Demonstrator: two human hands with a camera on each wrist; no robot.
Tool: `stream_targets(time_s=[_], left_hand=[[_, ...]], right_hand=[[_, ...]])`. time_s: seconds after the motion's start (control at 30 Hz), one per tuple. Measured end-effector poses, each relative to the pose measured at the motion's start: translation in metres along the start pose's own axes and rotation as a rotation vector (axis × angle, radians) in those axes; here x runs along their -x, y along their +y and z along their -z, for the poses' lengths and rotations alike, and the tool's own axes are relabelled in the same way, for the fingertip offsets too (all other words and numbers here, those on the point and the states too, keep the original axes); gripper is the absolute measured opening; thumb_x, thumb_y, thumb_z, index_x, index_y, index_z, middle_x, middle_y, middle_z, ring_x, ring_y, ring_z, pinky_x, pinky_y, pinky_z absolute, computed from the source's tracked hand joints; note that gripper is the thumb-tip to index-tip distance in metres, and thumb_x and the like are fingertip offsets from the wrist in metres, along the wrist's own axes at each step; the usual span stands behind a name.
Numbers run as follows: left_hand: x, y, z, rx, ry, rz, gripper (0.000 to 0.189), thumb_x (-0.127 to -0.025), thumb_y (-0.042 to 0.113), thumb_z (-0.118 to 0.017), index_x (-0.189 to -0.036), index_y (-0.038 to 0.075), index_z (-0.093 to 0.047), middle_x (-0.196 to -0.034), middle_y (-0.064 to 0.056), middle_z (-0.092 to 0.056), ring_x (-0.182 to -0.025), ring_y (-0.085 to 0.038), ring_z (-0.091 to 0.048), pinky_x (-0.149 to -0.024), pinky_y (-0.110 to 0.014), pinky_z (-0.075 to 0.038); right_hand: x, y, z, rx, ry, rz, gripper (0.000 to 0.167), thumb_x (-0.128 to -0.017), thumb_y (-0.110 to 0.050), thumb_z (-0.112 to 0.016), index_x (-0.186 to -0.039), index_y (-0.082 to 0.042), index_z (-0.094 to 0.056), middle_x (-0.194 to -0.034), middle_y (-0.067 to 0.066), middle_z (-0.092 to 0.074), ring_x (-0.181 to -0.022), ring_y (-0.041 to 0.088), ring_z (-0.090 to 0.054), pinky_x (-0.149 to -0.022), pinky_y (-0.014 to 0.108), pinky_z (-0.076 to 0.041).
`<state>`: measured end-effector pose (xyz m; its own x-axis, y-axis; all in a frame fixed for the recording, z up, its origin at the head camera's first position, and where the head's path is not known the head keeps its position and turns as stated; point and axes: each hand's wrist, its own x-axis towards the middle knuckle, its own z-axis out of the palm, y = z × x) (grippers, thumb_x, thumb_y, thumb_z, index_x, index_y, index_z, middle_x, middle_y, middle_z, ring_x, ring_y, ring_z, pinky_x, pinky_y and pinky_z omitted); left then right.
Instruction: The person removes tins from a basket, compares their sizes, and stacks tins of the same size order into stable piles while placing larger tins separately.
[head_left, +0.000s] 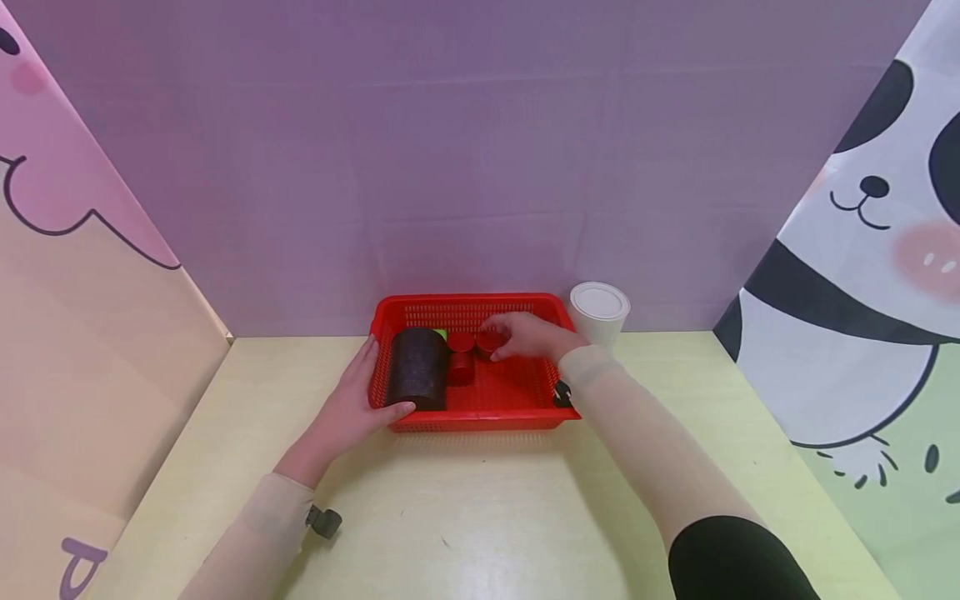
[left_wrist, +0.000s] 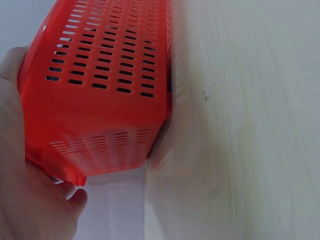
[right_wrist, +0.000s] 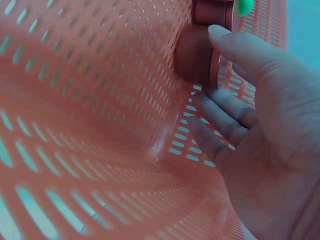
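Observation:
A red plastic basket (head_left: 510, 415) with slotted walls sits on the table. My left hand (head_left: 348, 417) grips its left end, thumb over the front rim and fingers along the left side; in the left wrist view the fingers reach round the rim. Inside the basket, my right hand (head_left: 534, 335) holds a small red lidded jar (right_wrist: 194, 56) near the back wall, with the thumb at the lid's edge and fingers on the opposite side. Just left of it stands a similar red jar (head_left: 461, 343), with another red piece (head_left: 461, 370) in front. A large dark cylinder (head_left: 417, 369) fills the basket's left part.
A bright green item (right_wrist: 246, 7) shows behind the jars. The white lidded canister (head_left: 599, 310) stands outside the basket's back right corner. Close behind is a purple backdrop (head_left: 472, 167), with printed panels on both sides. Pale wood tabletop (head_left: 480, 517) extends in front.

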<state>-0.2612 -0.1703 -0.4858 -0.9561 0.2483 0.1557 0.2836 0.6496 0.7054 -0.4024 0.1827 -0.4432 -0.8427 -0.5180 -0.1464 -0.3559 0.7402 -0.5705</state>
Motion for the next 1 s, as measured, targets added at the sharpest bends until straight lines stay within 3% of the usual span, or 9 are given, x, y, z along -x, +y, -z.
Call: stream_targets(time_s=[0.23,0.73,1.0], left_hand=[[0.0008,-0.0005,-0.0012,0.002,0.002,0.008,0.132,-0.086,0.06,-0.089,-0.179,0.014,-0.008,-0.186,-0.007,-0.007,-0.17,-0.037,-0.013,-0.12,-0.068,-0.044],[0.0025,0.0012,-0.0009,0.005,0.002,0.003,0.131,-0.086,0.058,-0.09,-0.179,0.014,-0.009,-0.186,-0.007,-0.008,-0.169,-0.038,-0.014,-0.118,-0.068,-0.046],[0.0019,-0.0005,-0.0016,0.006,0.004,0.001,0.132,-0.086,0.059,-0.09,-0.179,0.014,-0.009,-0.186,-0.007,-0.008,-0.169,-0.039,-0.014,-0.118,-0.069,-0.045]], right_hand=[[0.0025,-0.0013,0.0004,0.006,-0.046,-0.016,0.078,-0.089,-0.012,-0.093,-0.159,-0.019,-0.059,-0.153,0.009,-0.061,-0.142,0.034,-0.054,-0.111,0.05,-0.058],[0.0034,-0.0029,-0.0009,-0.02,-0.05,-0.027,0.059,-0.09,-0.01,-0.092,-0.14,-0.015,-0.061,-0.136,0.009,-0.066,-0.129,0.032,-0.06,-0.106,0.046,-0.061],[0.0038,-0.0022,-0.0008,-0.011,-0.037,-0.077,0.062,-0.089,-0.013,-0.092,-0.137,-0.011,-0.053,-0.123,0.009,-0.065,-0.117,0.028,-0.061,-0.098,0.04,-0.062]])
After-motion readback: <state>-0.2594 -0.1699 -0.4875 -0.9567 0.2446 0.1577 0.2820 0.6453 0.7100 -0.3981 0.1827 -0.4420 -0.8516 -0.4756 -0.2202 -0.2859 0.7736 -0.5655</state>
